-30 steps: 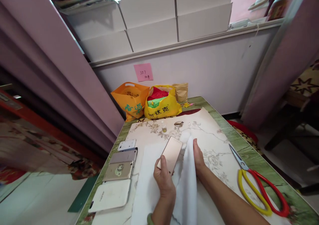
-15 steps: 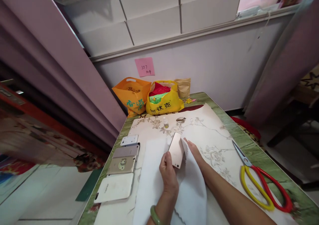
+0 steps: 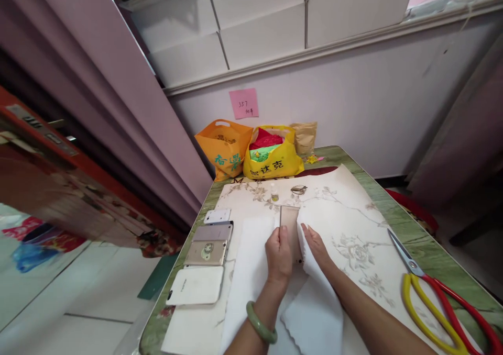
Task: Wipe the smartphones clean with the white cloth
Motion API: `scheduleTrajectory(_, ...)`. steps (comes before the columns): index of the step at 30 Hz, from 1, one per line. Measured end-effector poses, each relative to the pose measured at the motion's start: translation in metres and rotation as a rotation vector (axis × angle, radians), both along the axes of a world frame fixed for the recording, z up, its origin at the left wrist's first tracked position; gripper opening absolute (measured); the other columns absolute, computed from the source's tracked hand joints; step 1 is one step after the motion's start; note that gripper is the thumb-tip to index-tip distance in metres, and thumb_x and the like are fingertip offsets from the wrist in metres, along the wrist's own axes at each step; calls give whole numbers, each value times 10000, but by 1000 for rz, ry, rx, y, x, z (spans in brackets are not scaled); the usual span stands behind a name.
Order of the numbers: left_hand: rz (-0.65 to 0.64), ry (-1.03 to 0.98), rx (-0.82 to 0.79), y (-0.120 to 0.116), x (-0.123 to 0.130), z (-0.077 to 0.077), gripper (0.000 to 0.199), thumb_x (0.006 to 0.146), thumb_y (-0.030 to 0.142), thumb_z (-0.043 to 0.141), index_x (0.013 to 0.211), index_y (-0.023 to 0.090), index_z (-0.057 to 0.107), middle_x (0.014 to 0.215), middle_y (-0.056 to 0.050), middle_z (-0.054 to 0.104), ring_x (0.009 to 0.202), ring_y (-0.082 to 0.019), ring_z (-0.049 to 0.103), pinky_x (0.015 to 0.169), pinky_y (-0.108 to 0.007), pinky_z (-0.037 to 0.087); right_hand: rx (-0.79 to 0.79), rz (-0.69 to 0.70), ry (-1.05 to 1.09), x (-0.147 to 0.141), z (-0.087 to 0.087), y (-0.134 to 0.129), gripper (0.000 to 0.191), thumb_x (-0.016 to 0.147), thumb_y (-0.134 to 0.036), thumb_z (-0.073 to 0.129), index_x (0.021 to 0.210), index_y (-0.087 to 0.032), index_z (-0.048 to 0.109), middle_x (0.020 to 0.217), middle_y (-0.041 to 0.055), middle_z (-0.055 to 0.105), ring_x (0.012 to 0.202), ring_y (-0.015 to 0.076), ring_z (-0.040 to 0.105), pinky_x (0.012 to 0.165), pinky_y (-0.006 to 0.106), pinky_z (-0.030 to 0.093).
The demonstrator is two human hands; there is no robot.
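My left hand (image 3: 279,253), with a green bangle (image 3: 261,323) on the wrist, grips the left edge of a pale gold phone (image 3: 291,229). The phone is tilted, and its lower part is partly covered by my fingers and cloth. At its right edge, my right hand (image 3: 316,245) pinches a fold of white cloth (image 3: 318,313) against the phone. The cloth hangs down over more white cloth on the table. To the left lie a small white phone (image 3: 217,216), a greyish phone (image 3: 212,232), a gold phone with a ring (image 3: 204,253) and a larger white phone (image 3: 196,286).
Large scissors (image 3: 416,271) with yellow and red handles lie at the right. Behind my hands are a small bottle (image 3: 274,192) and glasses (image 3: 298,190). An orange bag (image 3: 223,148), yellow bag (image 3: 275,161) and brown packet (image 3: 304,137) stand at the table's back.
The view has shifted, so the scene sits further right. The phone is held more upright in the picture, and my right hand's fingers, mostly hidden before, now show on the cloth.
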State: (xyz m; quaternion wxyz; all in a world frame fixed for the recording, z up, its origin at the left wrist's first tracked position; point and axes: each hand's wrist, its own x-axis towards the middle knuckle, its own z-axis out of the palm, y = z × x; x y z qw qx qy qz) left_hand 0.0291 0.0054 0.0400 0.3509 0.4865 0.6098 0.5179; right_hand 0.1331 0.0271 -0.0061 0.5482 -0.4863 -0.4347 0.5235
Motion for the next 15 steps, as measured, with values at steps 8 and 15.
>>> scheduleTrajectory(8,69,186,26,15,1,10,335,907,443,430,642,239,459,586,21,490,583,-163,419,613,-265,309,107,13,-119,-4,-3,-5,510,809,-700,511,745,-198,569,667,-18,561,664,169,486,671,288,420)
scheduleTrajectory(15,-120,424,7,-13,0,-6,296,920,381,444,671,247,533,558,-18,540,518,-191,479,568,-296,251,-57,-121,-2,7,-8,7,605,737,-798,495,714,-198,574,629,-3,585,655,192,531,678,314,448)
